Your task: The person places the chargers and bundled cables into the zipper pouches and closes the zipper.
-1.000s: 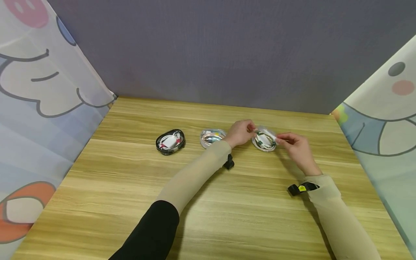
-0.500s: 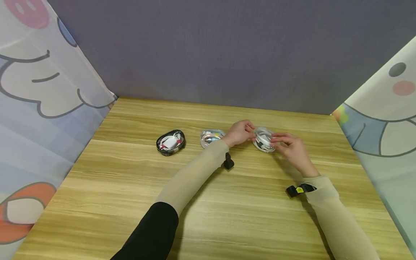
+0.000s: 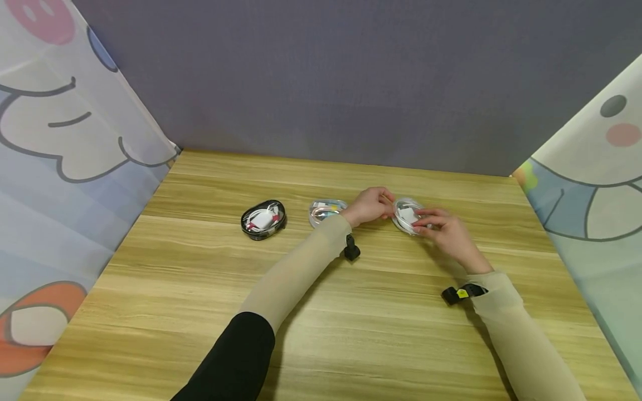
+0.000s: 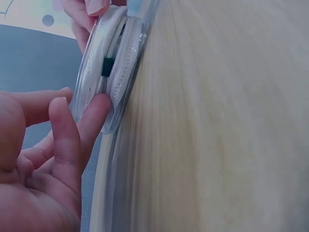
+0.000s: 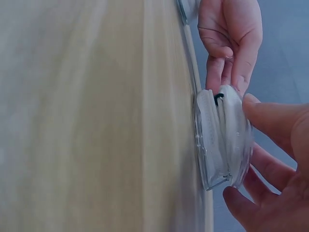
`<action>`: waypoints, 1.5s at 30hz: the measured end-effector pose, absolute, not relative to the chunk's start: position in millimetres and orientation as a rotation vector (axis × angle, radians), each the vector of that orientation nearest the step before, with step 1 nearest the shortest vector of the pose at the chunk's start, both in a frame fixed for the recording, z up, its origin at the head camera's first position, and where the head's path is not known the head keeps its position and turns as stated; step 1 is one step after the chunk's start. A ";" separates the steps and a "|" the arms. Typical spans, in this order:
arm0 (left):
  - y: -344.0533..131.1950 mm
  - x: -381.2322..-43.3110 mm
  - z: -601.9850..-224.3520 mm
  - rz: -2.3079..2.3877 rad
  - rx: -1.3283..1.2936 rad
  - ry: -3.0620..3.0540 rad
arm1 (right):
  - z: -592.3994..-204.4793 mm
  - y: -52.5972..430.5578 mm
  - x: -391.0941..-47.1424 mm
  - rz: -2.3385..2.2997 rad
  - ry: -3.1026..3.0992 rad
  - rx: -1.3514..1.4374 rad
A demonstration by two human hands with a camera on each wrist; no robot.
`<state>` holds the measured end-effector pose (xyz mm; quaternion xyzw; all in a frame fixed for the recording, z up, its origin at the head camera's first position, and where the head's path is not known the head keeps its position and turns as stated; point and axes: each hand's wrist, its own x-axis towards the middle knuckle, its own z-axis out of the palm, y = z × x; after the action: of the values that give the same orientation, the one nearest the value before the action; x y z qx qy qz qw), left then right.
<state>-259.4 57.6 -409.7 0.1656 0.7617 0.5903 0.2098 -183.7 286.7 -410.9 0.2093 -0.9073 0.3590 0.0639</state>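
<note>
A round clear pouch [image 3: 405, 215] with a white zip lies at the right of the row, its lid folded over. In the left wrist view, a dark green band and white cable show through its zip gap. My right hand [image 3: 446, 231] holds the lid, with the thumb on one side and the fingers around the rim in the right wrist view. My left hand [image 3: 370, 205] is at the pouch's left edge. One extended finger touches the zip gap, while the thumb stands off the pouch.
Left of the hands lie a clear pouch [image 3: 321, 209] with coloured contents, partly hidden by the left arm, and a black-rimmed pouch [image 3: 263, 220] with a white charger and cable. A grey wall [image 3: 321, 83] stands behind the wooden table [image 3: 391, 328].
The right hand has brought the lid of the right pouch down over its contents, and its fingers have moved left onto the lid. The left hand has barely moved.
</note>
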 end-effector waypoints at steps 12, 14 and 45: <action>60.6 -263.3 -412.4 1.451 0.552 2.254 | -409.8 286.2 -186.7 1.140 -2.748 0.591; 61.1 -263.2 -411.9 1.427 0.574 2.249 | -409.6 286.6 -186.9 1.206 -2.740 0.552; 44.7 -223.1 -384.0 0.845 0.973 2.477 | -404.1 300.4 -170.8 1.602 -2.895 0.467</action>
<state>-223.1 44.7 -384.0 0.3431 0.8736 0.2981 0.1739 -170.8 300.4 -404.1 0.1390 -0.8620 0.4771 -0.1000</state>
